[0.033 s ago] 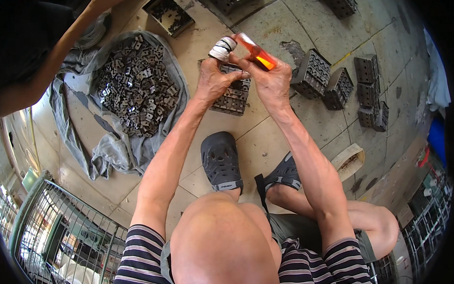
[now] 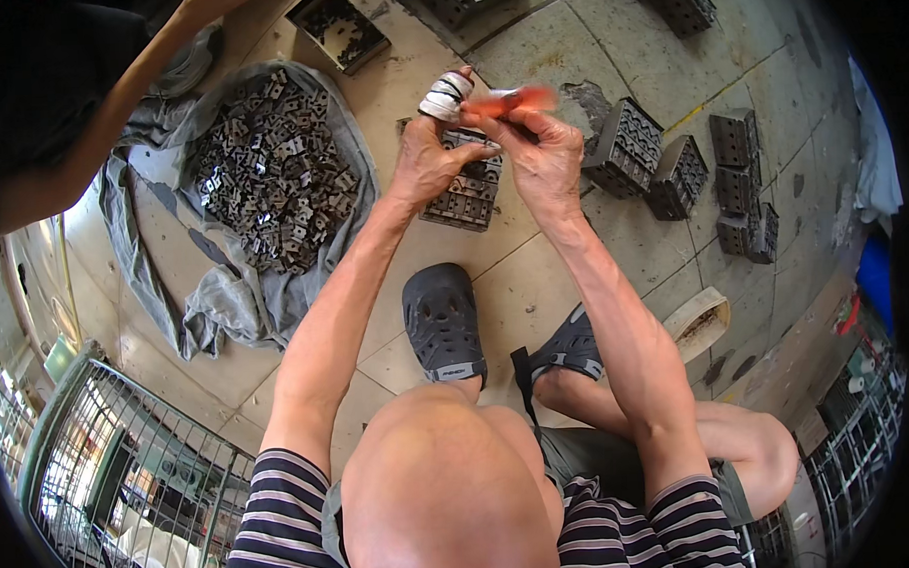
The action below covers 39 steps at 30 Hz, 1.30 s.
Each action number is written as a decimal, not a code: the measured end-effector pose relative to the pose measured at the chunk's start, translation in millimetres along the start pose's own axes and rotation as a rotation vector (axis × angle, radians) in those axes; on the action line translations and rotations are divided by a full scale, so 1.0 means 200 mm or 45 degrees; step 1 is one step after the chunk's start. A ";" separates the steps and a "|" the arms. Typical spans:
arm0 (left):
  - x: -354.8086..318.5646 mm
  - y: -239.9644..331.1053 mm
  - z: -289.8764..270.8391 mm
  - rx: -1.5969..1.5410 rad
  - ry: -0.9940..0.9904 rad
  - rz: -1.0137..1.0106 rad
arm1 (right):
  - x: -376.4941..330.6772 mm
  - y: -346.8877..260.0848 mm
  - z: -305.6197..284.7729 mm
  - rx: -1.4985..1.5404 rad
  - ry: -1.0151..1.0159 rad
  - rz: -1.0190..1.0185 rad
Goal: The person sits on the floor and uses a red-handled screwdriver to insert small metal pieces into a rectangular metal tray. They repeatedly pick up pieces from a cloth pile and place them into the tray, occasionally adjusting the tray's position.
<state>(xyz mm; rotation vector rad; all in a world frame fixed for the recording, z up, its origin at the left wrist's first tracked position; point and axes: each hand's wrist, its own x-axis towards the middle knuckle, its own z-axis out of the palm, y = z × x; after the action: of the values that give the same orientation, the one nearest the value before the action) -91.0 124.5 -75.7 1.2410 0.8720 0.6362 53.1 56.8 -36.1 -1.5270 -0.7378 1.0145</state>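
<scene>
My hands are raised together over the tiled floor. My right hand (image 2: 542, 161) pinches a slim orange-red tool (image 2: 508, 100), blurred by motion and lying nearly level. My left hand (image 2: 425, 163) is curled beside it, its forefinger wrapped in white tape (image 2: 445, 94) and touching the tool's left end. Whether the left hand grips anything is hidden. Directly below the hands sits a dark block of stacked metal parts (image 2: 463, 196).
A grey cloth (image 2: 215, 302) holds a heap of small metal parts (image 2: 261, 176). More dark metal blocks (image 2: 625, 148) (image 2: 741, 184) stand to the right, with a box of parts (image 2: 340, 28) at the top. Another person's arm (image 2: 89, 137) reaches in at upper left. A wire cage (image 2: 131, 476) stands lower left.
The orange-red tool has swung from a slant to nearly level and is now blurred. Both hands stay where they were.
</scene>
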 end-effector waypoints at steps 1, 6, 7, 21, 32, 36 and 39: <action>0.00 0.00 -0.01 0.014 -0.038 0.026 | 0.00 0.00 0.00 -0.006 -0.018 -0.069; 0.01 -0.03 -0.02 0.098 0.004 -0.030 | 0.00 -0.03 0.00 -0.055 -0.062 -0.010; 0.01 -0.03 -0.01 0.117 0.021 0.040 | 0.00 -0.04 -0.01 -0.090 -0.062 0.004; 0.01 0.00 -0.10 0.346 -0.278 -0.015 | -0.23 -0.07 -0.04 -0.847 -0.455 -0.912; 0.00 0.08 -0.10 0.591 0.261 0.171 | -0.08 -0.23 -0.10 -0.472 -0.082 -0.492; 0.02 0.07 -0.22 0.912 0.443 0.031 | -0.01 -0.24 -0.11 -0.144 0.055 -0.036; 0.01 0.02 -0.28 0.954 0.492 0.142 | -0.03 -0.21 -0.11 -0.214 0.034 0.013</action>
<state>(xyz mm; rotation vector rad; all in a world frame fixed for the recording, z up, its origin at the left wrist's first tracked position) -136.8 156.3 -77.2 1.8795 1.4496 0.6731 73.5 50.2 6.0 -1.6870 -0.8141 0.9572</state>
